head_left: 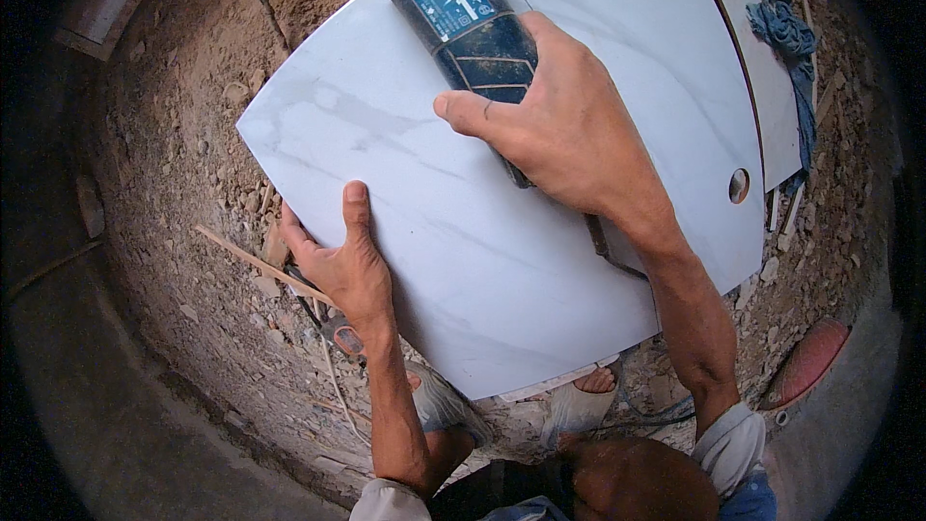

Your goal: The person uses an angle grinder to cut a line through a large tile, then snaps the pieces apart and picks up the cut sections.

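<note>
My right hand point(569, 125) is wrapped round the dark blue body of an angle grinder point(492, 58), its thumb lying along the near side. The grinder's head reaches the top edge of the picture, so its disc cannot be made out. Below it lies a white tile point(482, 251) with grey marbling. My left hand point(347, 260) grips that tile's left edge, thumb on top and fingers partly hidden at the rim. A second white marbled tile point(666, 68) is on the right, with a round hole point(739, 185) near its edge.
Rubble and loose soil point(212, 183) surround the tiles. A power cord point(610, 251) trails from the grinder. Blue cloth point(786, 29) hangs at the far right. A wooden strip point(256, 260) and an orange-black object point(345, 338) lie near my left arm; a reddish oval object point(810, 364) sits right.
</note>
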`<state>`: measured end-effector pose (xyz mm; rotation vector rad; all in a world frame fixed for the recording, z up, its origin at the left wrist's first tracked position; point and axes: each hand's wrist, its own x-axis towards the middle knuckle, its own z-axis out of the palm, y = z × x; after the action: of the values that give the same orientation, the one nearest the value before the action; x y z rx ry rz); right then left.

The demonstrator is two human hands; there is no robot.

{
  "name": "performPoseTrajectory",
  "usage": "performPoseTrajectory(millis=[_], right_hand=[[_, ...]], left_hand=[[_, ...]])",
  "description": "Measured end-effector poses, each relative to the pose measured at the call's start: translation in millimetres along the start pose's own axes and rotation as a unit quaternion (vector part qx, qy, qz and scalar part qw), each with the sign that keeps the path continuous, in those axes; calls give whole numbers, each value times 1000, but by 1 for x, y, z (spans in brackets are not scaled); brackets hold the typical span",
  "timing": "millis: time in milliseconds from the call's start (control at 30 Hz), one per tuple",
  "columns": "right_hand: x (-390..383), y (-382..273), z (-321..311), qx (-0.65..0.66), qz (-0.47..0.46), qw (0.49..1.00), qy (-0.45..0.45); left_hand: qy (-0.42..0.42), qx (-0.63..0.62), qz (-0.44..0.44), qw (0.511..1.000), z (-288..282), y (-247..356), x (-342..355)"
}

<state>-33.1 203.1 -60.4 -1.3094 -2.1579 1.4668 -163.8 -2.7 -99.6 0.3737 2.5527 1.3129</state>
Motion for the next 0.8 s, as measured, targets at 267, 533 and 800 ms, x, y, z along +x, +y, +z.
performPoseTrajectory(millis=[267, 533, 800], right_hand=[[1, 0, 0, -3, -17, 1000, 10], [2, 1, 0, -4, -18, 1000, 7], [1, 2, 2, -4, -20, 1000, 11]], left_hand=[[-1, -2, 2, 1000, 0, 3, 0], [-6, -6, -5, 1000, 0, 3, 0], [14, 14, 30, 999, 1, -2, 0]])
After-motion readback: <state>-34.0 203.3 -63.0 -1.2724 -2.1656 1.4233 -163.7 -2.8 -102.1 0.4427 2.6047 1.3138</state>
